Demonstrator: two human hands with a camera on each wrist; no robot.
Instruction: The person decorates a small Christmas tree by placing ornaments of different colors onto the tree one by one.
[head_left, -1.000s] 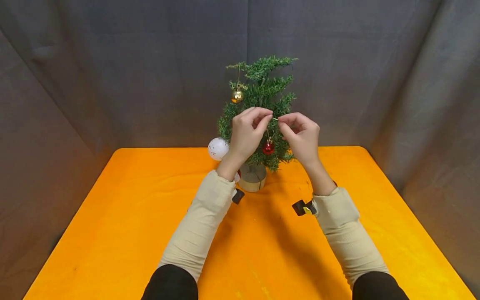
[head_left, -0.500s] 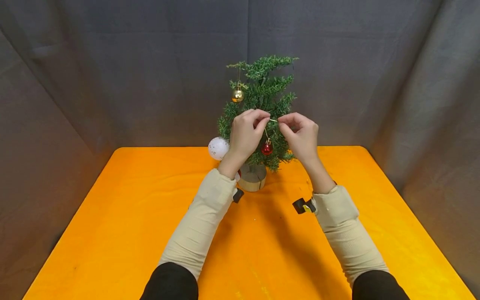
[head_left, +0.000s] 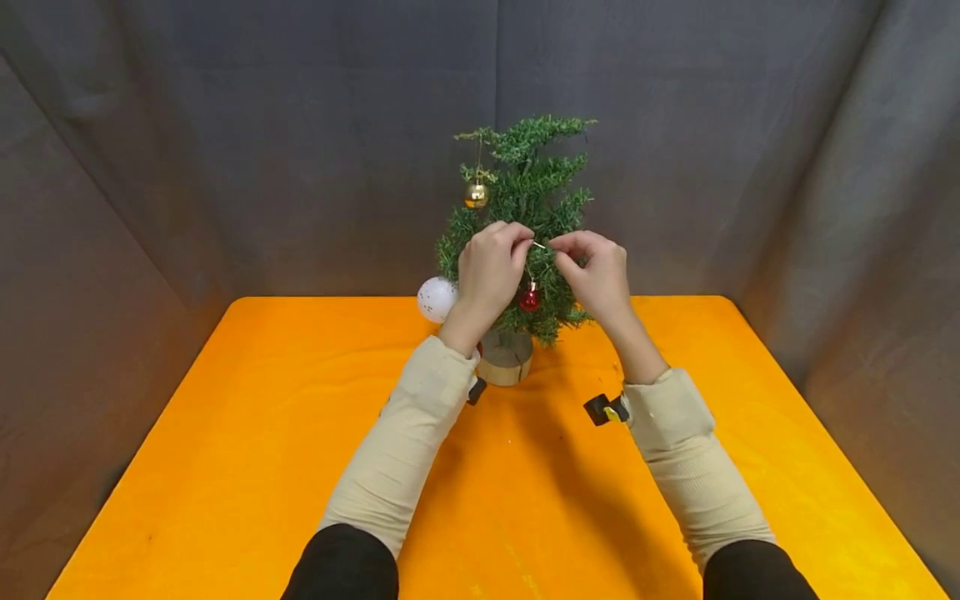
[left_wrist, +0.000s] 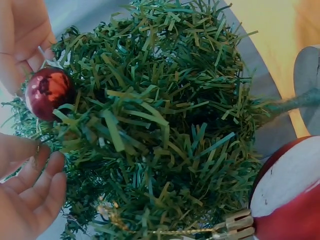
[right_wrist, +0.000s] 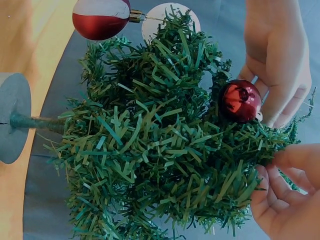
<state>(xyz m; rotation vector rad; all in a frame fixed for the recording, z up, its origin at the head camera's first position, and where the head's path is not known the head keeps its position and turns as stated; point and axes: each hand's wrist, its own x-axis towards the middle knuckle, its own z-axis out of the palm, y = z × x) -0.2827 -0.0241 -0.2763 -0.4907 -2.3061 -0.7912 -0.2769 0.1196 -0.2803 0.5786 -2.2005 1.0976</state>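
Note:
My left hand and right hand meet before a small artificial Christmas tree. Between their fingertips runs a short stretch of thin gold string, pinched by thumb and fingers on each side. Below it dangles a shiny red bauble, close against the green branches. In the left wrist view the red bauble lies between the left hand and the right hand. In the right wrist view, branch needles partly cover the right hand's fingertips.
A gold bauble hangs at the tree's upper left, a speckled white ball lower left. A red-and-white bauble hangs low. The wooden base stands on an orange-covered table; grey curtains surround it.
Both hands have shifted slightly left and down, with the string and red bauble moving along. The right fingertips have come a little leftward. The tree and other baubles stay put.

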